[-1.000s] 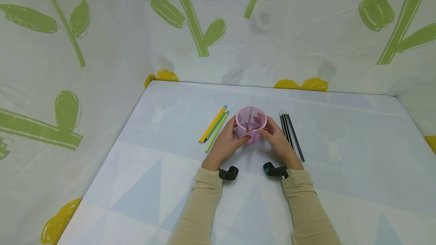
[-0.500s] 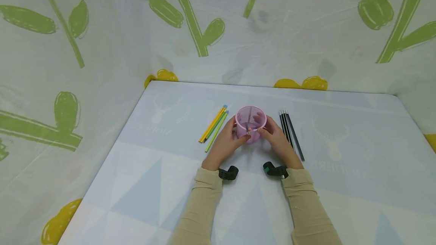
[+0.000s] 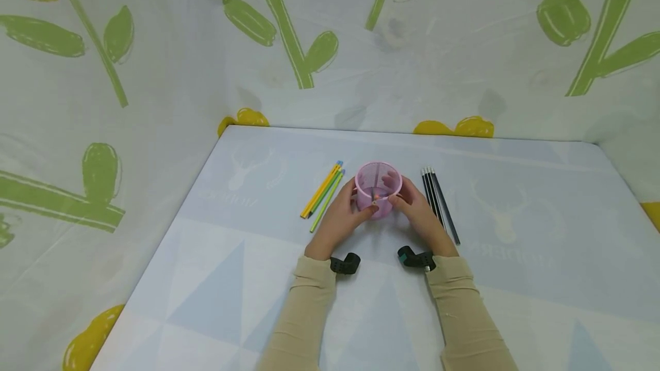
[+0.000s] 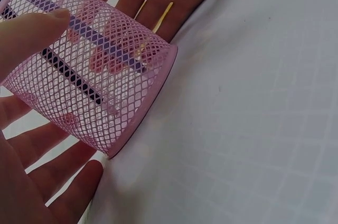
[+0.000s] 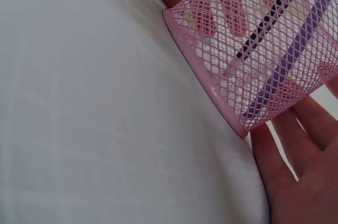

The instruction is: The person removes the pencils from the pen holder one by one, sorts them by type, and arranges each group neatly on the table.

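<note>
A pink mesh pencil cup (image 3: pixel 382 209) stands upright on the table, held between both hands. My left hand (image 3: pixel 341 214) curls round its left side, thumb at the near wall below the rim. From the other side my right hand (image 3: pixel 421 214) grips it the same way, with the thumb near the rim. Inside, through the mesh in the left wrist view, a black pencil (image 4: pixel 71 72) and a bluish pencil (image 4: pixel 87 33) lean at a slant. The cup's base (image 5: pixel 203 78) sits against the tablecloth in the right wrist view.
Left of the cup lie yellow pencils (image 3: pixel 319 192) and green pencils (image 3: pixel 327 202). Several black pencils (image 3: pixel 436 196) lie side by side to the right, close to the right forearm. A patterned curtain (image 3: pixel 412 62) borders the table's back and left edges.
Both hands keep their hold on the cup, which stays in place. Only a slight shift of the head view shows.
</note>
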The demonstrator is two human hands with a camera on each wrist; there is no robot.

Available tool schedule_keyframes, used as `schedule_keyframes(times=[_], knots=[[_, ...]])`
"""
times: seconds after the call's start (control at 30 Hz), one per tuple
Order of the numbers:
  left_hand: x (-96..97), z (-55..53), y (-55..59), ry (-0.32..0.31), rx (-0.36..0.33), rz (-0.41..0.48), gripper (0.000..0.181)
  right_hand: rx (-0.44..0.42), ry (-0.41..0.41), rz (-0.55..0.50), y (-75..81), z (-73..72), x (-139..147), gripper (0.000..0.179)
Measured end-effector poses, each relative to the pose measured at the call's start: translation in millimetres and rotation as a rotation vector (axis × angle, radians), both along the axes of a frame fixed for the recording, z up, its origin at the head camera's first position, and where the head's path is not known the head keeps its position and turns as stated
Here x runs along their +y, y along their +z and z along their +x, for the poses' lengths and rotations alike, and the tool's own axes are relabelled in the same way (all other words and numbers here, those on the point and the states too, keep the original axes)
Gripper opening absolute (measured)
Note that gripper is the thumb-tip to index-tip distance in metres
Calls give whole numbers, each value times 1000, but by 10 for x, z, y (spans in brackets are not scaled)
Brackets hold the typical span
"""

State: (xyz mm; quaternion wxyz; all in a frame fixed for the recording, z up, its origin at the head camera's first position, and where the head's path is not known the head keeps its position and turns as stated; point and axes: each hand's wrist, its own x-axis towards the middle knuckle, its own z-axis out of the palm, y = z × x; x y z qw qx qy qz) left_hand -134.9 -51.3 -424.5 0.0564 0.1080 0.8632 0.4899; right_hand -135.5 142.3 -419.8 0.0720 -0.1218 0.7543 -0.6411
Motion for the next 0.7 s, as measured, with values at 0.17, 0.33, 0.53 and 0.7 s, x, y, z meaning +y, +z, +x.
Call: schedule_keyframes(times=[0.17,0.33,0.53,0.7], knots=[[-11,8,-30,-1,-6,11,78,-10,3,15,-7,25,-18,57],[-25,16,-48,-4,-9,16,77,-27,-1,30,-54,16,-17,57],[-21,6,-48,-13,11,11,76,-26,-2,23,-202,-75,31,54],[65,-16,-59,15,106,-17,77,-13,-34,22,-139,-69,55,50]])
